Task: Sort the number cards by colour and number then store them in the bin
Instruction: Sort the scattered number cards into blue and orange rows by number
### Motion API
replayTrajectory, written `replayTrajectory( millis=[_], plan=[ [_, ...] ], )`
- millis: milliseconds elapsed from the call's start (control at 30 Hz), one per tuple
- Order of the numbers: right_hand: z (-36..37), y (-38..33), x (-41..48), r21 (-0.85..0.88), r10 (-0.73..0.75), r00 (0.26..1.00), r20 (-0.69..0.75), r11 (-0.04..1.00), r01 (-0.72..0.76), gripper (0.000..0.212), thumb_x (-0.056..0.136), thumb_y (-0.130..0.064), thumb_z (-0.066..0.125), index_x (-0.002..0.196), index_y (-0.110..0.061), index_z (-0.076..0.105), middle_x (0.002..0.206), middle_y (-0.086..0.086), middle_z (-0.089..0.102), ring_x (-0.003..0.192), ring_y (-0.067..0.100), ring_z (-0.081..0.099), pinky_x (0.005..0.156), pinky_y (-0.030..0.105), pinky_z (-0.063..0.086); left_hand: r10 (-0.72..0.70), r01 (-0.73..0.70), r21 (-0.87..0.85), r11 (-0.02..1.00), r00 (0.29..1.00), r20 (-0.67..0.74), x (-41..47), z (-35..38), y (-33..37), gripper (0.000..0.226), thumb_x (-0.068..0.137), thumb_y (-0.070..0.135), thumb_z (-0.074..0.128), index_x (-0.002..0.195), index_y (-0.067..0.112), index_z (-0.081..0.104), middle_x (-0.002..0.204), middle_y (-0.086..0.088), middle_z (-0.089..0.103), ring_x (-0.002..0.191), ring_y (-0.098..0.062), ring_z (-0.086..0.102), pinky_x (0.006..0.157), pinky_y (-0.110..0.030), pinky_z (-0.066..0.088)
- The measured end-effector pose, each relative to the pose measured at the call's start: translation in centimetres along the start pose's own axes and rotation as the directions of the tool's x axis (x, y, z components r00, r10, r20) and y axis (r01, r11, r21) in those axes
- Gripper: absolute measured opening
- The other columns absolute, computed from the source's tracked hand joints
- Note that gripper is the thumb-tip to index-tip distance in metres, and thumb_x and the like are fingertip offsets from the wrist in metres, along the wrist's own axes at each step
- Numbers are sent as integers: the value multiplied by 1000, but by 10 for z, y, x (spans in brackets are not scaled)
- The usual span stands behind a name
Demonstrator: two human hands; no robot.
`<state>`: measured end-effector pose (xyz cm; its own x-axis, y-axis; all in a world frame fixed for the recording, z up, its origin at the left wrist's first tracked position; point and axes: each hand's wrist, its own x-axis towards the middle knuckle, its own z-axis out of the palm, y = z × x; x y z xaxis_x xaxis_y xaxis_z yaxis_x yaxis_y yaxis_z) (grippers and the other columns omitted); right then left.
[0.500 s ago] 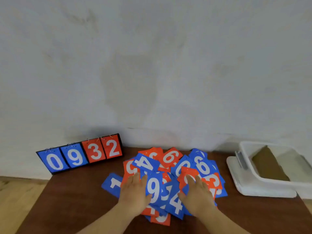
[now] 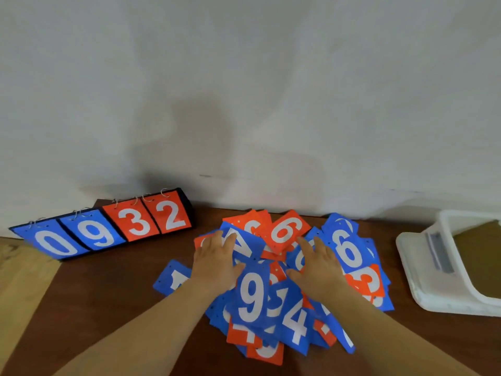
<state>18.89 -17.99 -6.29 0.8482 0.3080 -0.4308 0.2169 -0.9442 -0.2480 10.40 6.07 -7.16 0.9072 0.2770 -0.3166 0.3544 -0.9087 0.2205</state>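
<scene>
A loose heap of blue and red number cards (image 2: 273, 283) lies on the brown table (image 2: 113, 308). A blue 9 (image 2: 250, 297) and a blue 4 (image 2: 295, 321) lie on top near me; a red 6 (image 2: 286, 230) and a blue 6 (image 2: 349, 251) lie farther back. A blue 1 (image 2: 173, 278) sticks out at the left. My left hand (image 2: 217, 261) rests flat on the heap's left side with fingers straight. My right hand (image 2: 317, 264) lies flat on the right side, fingers spread. The white bin (image 2: 423, 275) stands at the table's right edge.
A flip scoreboard (image 2: 108, 229) reading 0 9 3 2 stands at the back left against the white wall. The bin sits on its white lid with brown material inside. The table's left edge drops to a wooden floor (image 2: 21, 272).
Both hands have slid farther onto the heap, away from me. The view has come closer to the table.
</scene>
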Motion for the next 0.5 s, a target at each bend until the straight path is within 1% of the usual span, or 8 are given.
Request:
replayTrajectory(
  millis=[100,200,300,367,433,500],
  plan=[
    [-4,-6,32,5,7,1000,8,1000,-7,93,86,-70,58,159,-36,11,168,12,5,153,38,10,121,51,23,22,-22,24,999,1000,5,28,2,-4,82,92,58,61,159,29,22,164,-7,19,149,-30,23,117,-47,30],
    [-3,-10,63,24,53,999,-2,998,-53,95,85,-70,59,159,-32,13,167,14,8,153,38,11,121,52,23,57,-59,39,998,998,38,51,9,-9,83,90,56,65,157,29,24,163,-4,19,149,-29,20,117,-47,29],
    [1,-12,82,61,106,994,-36,993,-104,96,84,-70,59,159,-35,10,166,15,10,153,37,12,122,51,21,127,-130,83,988,991,40,63,12,-15,83,85,55,70,154,29,30,154,0,32,143,-28,27,115,-45,32],
    [7,-12,92,54,126,991,-37,991,-124,95,85,-69,57,159,-36,8,166,15,11,153,36,13,122,51,19,179,-183,107,977,983,48,72,14,-20,83,84,55,70,153,29,32,151,2,36,142,-26,29,115,-43,31],
    [15,-11,97,9,125,991,-56,992,-125,90,87,-67,55,158,-32,13,165,15,16,152,36,15,122,51,20,217,-222,111,969,974,58,80,13,-22,83,83,54,71,152,29,33,152,5,36,142,-23,29,116,-42,27],
    [21,-9,100,-5,117,986,-123,993,-118,87,85,-67,57,156,-31,21,162,11,26,149,34,23,120,50,22,244,-249,113,962,968,60,86,12,-24,82,81,56,72,150,31,35,150,8,39,141,-20,31,118,-40,24]
  ],
)
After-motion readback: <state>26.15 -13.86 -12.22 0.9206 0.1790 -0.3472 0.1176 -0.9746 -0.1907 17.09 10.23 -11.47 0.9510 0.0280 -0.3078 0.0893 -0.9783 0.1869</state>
